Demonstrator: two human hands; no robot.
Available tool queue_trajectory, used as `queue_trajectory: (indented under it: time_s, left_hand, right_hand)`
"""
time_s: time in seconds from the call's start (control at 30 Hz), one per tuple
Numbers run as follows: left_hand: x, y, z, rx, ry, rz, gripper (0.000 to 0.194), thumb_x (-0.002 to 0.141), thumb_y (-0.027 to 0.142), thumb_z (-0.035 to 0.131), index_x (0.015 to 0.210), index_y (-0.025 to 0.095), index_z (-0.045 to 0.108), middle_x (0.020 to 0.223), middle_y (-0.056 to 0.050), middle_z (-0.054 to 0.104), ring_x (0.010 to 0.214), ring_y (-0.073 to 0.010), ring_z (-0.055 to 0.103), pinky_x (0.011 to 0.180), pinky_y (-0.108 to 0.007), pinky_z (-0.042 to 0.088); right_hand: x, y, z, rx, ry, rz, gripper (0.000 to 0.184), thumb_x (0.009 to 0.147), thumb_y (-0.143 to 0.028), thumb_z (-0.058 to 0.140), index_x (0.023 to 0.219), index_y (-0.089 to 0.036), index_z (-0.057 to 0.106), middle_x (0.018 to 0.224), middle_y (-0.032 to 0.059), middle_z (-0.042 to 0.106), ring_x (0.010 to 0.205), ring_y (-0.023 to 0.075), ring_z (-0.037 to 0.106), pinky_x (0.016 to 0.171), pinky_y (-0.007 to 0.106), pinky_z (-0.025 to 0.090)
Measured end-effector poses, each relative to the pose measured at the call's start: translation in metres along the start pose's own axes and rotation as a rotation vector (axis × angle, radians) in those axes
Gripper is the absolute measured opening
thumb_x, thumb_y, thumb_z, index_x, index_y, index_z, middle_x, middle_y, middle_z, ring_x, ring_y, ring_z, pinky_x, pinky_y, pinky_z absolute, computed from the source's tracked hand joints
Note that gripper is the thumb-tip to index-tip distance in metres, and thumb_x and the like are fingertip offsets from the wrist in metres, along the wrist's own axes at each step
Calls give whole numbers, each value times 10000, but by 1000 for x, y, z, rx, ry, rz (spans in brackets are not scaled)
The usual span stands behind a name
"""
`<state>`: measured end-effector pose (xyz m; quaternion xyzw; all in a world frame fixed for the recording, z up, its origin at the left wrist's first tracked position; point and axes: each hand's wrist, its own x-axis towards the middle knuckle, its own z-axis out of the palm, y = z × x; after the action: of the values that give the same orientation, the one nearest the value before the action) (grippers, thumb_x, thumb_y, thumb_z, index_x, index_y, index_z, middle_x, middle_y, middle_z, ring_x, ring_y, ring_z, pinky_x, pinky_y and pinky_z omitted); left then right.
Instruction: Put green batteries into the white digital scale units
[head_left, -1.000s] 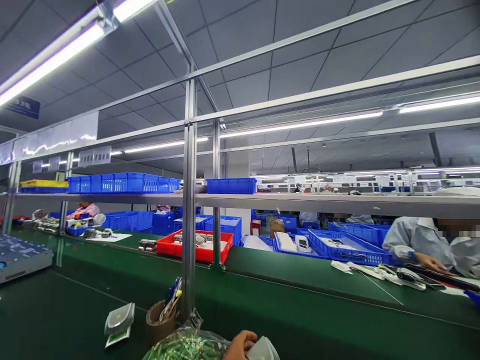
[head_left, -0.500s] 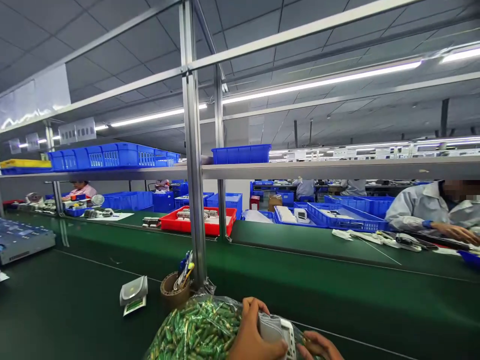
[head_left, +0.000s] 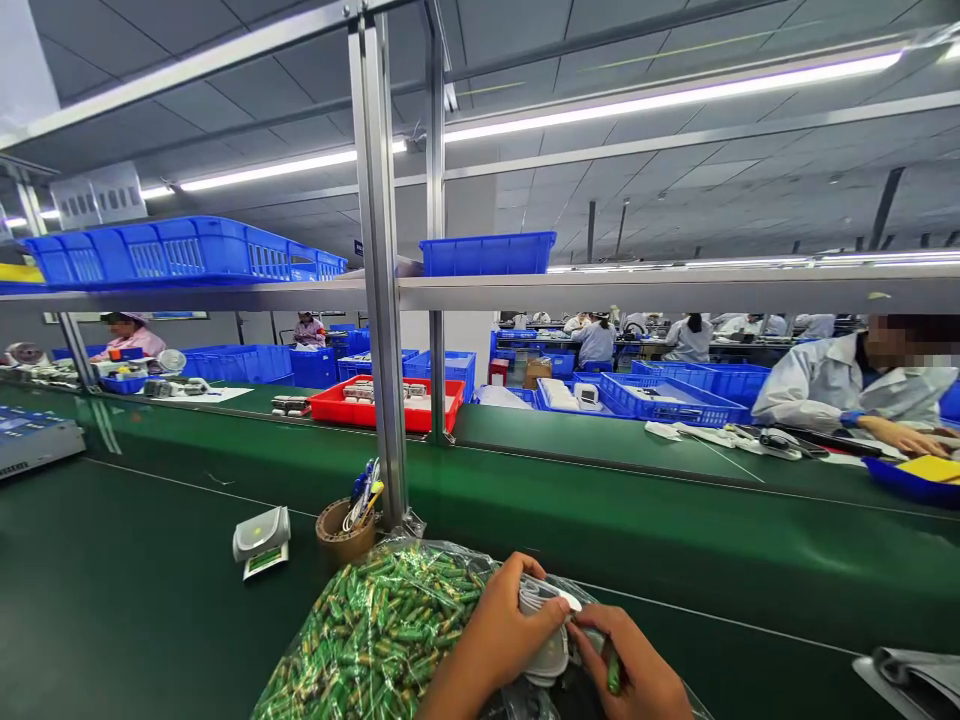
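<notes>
Holding a small white plastic device [head_left: 546, 625] low at the near edge of the desk [head_left: 150, 600], I keep it cupped in my left hand [head_left: 499, 640], fingers curled round its rounded back so that one face is turned toward the other hand. My right hand [head_left: 634, 670] is closed in a pinch on a single green battery [head_left: 613, 672], held just beside the device, its tip close to the casing. The device is pale and glossy with ribbed edges, small enough to sit in one palm; which side faces up I cannot tell. Both hands work directly over a clear plastic bag of green batteries [head_left: 375, 640], which lies slumped open on the green desk surface, within easy reach for the next cell. Just beyond the bag stands a cardboard cup of pens [head_left: 346, 528] against an upright metal post [head_left: 379, 300], and a second white device [head_left: 261, 535] rests on the desk to the left. Across the line, a red tray [head_left: 337, 408] and blue bins [head_left: 667, 400] hold parts, and a co-worker in a pale coat [head_left: 832, 385] bends over the far side.
</notes>
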<state>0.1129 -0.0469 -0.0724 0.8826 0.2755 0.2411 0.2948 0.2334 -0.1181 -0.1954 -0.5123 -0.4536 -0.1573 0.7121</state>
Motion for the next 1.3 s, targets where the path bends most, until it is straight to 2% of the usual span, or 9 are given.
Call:
queue_trajectory:
  time_s: [0.07, 0.2, 0.43, 0.67, 0.77, 0.87, 1.03, 1.17, 1.3]
  left_hand:
    - [-1, 1, -1, 17, -10, -12, 448, 863, 508, 641, 1169, 182, 619, 1167, -84, 656, 1096, -262, 579, 965, -372, 428]
    - [-3, 2, -1, 25, -3, -13, 440, 860, 500, 645, 1159, 177, 626, 1211, -97, 663, 1152, -274, 587, 1011, -388, 427]
    - [2, -6, 3, 58, 11, 17, 409, 848, 477, 649, 1117, 170, 660, 1196, -100, 684, 1178, -281, 596, 1040, -394, 412]
    - [10, -2, 11, 87, 29, 11, 408, 846, 512, 612, 1072, 175, 654, 1103, -99, 691, 1089, -287, 601, 963, -391, 410]
    - [9, 1, 15, 85, 60, 7, 415, 840, 533, 591, 1045, 176, 644, 1084, -106, 688, 1074, -292, 592, 962, -392, 398]
    - [9, 1, 18, 58, 79, 17, 449, 831, 571, 577, 1030, 173, 636, 1068, -112, 689, 1020, -285, 601, 924, -380, 406]
    - [14, 2, 22, 17, 148, -34, 532, 802, 658, 540, 999, 170, 619, 994, -118, 684, 925, -274, 604, 849, -373, 412]
    - [17, 5, 24, -20, 179, -78, 595, 763, 712, 519, 990, 168, 601, 988, -133, 687, 916, -275, 602, 834, -373, 416]
    - [21, 4, 26, -95, 210, -110, 655, 739, 767, 542, 982, 162, 599, 929, -121, 681, 853, -252, 593, 780, -352, 416]
  right_hand:
    - [2, 7, 1, -34, 6, -160, 287, 1068, -441, 526, 1030, -209, 690, 1000, 71, 691, 897, 111, 680, 802, 175, 549]
    - [8, 13, -1, -192, 2, -386, 200, 1081, -329, 510, 1198, -209, 620, 793, -10, 655, 593, 65, 614, 591, 131, 504]
    - [11, 5, -6, -334, -131, -446, 152, 1095, -263, 429, 1135, -207, 565, 681, -63, 640, 526, 84, 644, 475, 176, 452]
    - [3, 27, -8, -501, -245, -470, 239, 1020, -171, 423, 1087, -203, 651, 699, -46, 685, 532, 182, 679, 465, 322, 389]
    - [-4, 30, -7, -448, -364, -395, 266, 998, -165, 403, 1003, -211, 665, 710, -26, 694, 552, 197, 688, 496, 328, 346]
    - [-7, 27, -6, -252, -404, -86, 298, 1050, -334, 382, 960, -206, 635, 679, -1, 647, 569, 178, 647, 552, 286, 359]
    - [-11, 29, -6, 52, -237, 321, 313, 1048, -436, 335, 1048, -206, 548, 721, -8, 503, 598, 131, 435, 593, 240, 332]
    - [-15, 41, -3, 132, -244, 299, 297, 1030, -335, 302, 1017, -190, 562, 839, 39, 564, 729, 140, 508, 692, 239, 447]
    - [-9, 43, -6, 129, -156, 223, 458, 1093, -431, 270, 1266, -189, 618, 987, 90, 648, 839, 145, 638, 783, 253, 559]
